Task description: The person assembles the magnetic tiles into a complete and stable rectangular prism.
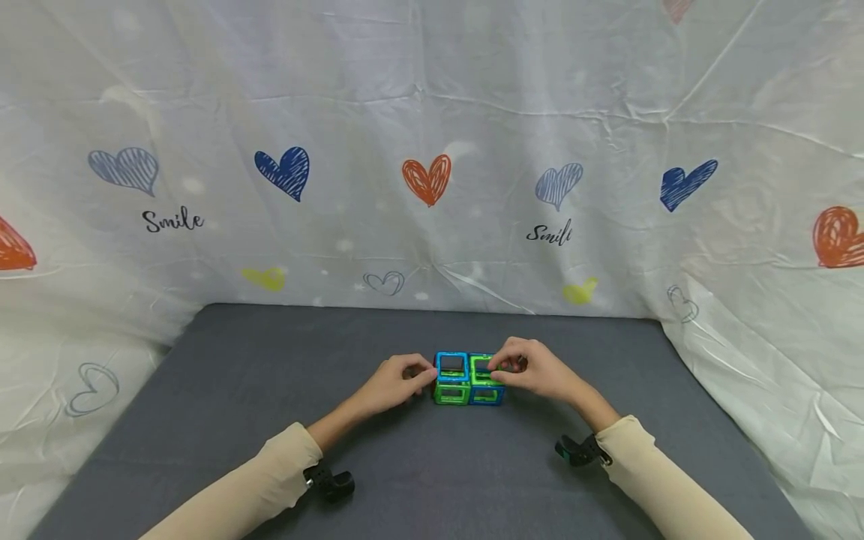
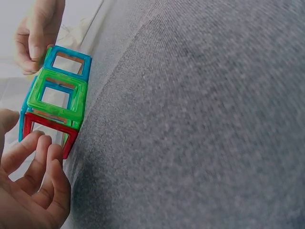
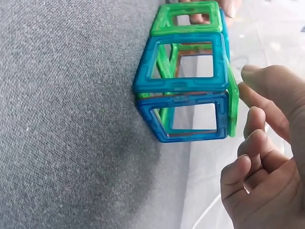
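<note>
Two joined cubes of magnetic tiles stand on the grey table, framed in blue, green and red. The left cube carries a blue tile (image 1: 451,356) on top and a red tile (image 2: 71,143) on its outer side. A green tile (image 3: 233,105) lies on top of the right cube, beside a blue side tile (image 3: 183,138). My left hand (image 1: 398,384) is at the red side, its fingertips by that tile and its thumb near the top edge. Over the green top tile my right hand (image 1: 536,367) has thumb and index close together; exact contact is hard to tell.
The dark grey table (image 1: 283,337) runs back to a white curtain (image 1: 472,247) printed with hearts. Black wrist straps with devices are on both forearms, the left strap (image 1: 327,481) and the right strap (image 1: 582,450) hanging just above the table.
</note>
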